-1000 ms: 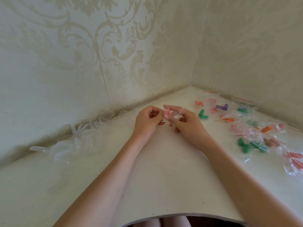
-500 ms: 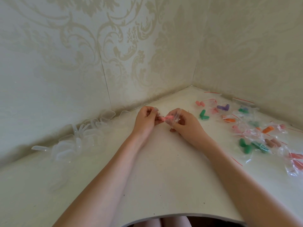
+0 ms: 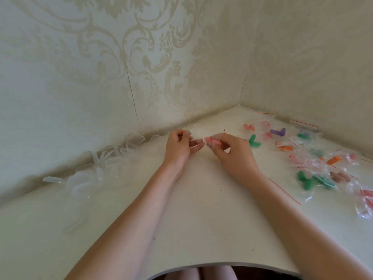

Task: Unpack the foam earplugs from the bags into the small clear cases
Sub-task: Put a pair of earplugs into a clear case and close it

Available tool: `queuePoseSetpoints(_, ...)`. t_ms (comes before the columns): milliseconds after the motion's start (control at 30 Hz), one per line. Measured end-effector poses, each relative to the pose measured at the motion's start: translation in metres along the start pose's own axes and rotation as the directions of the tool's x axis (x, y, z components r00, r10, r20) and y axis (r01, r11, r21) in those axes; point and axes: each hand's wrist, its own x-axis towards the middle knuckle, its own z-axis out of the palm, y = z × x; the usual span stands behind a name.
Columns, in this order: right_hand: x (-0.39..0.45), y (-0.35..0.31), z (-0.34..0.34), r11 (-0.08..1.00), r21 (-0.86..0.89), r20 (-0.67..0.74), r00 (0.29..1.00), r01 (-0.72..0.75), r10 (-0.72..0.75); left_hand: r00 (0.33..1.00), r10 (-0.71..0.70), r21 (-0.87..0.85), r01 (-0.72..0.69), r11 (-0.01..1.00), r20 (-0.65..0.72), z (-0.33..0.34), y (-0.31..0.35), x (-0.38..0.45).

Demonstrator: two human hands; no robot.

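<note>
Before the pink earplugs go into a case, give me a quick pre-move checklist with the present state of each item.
1. Pink earplugs held by right hand: ok.
2. Earplugs clear of their small bag: not ok, only the tips stick out.
3. Left hand holds a clear case: cannot tell, something clear is at its fingertips.
4. Spare clear cases on the table: ok.
5. More bagged earplugs waiting at right: ok.
</note>
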Motion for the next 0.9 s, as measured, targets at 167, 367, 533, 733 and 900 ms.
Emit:
queuePoseSetpoints(167, 0.003, -0.008, 0.001, 0.876, 0.432, -0.021, 0.968, -0.215, 0.249, 0.981, 0.130, 0.057, -0.123, 0.991, -0.146, -0.003, 0.001, 0.003)
queuePoseSetpoints(367, 0.005, -0.010, -0.001, 0.868, 0.472, -0.117, 0.966, -0.151, 0.231, 0.946, 0.289, 0.172, -0.262, 0.950, -0.151, -0.005, 0.000, 0.000)
queuePoseSetpoints(533, 0.004, 0.001, 0.007, 0.899, 0.394, 0.033, 0.981, -0.190, 0.193, 0.953, 0.296, 0.237, -0.273, 0.932, -0.067, -0.006, -0.002, -0.001)
queuePoseSetpoints(733, 0.008, 0.015, 0.000, 0.982, -0.046, -0.145, 0.974, -0.184, 0.175, 0.842, 0.524, 0.624, -0.480, 0.616, 0.131, -0.014, 0.007, -0.004)
queuePoseSetpoints(900, 0.006, 0.021, 0.004, 0.969, -0.182, -0.014, 0.986, -0.166, 0.166, 0.663, 0.689, 0.891, -0.452, 0.055, 0.294, -0.046, 0.021, 0.008)
